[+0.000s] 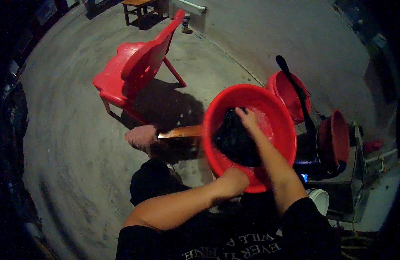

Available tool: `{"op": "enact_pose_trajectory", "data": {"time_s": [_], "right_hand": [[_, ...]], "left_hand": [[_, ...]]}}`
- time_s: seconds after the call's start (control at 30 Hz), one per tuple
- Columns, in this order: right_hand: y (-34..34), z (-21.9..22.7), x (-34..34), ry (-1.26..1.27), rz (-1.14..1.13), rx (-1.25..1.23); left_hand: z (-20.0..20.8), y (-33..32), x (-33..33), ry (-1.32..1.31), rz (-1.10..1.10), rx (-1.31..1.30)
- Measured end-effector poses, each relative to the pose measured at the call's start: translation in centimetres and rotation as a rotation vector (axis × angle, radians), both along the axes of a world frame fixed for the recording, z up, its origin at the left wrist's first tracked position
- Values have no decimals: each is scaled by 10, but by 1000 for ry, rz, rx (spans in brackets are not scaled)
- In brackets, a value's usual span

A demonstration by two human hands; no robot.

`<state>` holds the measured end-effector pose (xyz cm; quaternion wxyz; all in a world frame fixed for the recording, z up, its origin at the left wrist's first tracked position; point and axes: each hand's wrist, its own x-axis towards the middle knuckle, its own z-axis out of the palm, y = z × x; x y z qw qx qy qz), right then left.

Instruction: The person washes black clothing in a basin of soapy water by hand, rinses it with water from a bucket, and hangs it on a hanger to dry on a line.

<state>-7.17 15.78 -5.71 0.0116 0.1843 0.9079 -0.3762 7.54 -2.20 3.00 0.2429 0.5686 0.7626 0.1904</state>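
Black cloth (234, 143) in right hand (247, 118), grip of left hand (234, 180) unclear, lies in a basin (286, 130) near a chair (137, 71).

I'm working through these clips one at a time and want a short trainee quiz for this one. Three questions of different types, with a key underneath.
1. Short answer: Which hand reaches farther toward the far side of the large red basin?
2. True or false: In the picture, the red plastic chair stands to the left of the basin.
3. Multiple choice: Where is the dark cloth that the hand touches?
A) on the chair's seat
B) inside the basin
C) over the left forearm

Key:
1. The right hand; the left hand is at the near side.
2. True.
3. B.
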Motion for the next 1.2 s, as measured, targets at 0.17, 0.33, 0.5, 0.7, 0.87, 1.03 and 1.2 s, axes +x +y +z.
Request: {"op": "enact_pose_trajectory", "data": {"time_s": [0.17,0.33,0.5,0.7,0.87,1.03,1.2], "right_hand": [[20,90,6,87,56,-488],[57,137,40,-230,473,-255],[34,74,58,1,648,446],[-40,22,57,-37,640,759],[-10,-11,14,64,127,416],[7,65,18,42,-99,-602],[86,125,56,-163,246,-556]], "left_hand": [[-8,1,3,8,51,42],[-5,-1,-1,-39,26,67],[1,-1,-2,15,21,51],[4,-1,2,5,46,9],[8,5,-2,21,-11,-67],[-5,14,-5,-24,-46,-219],[-2,18,-4,-70,41,-243]]}}
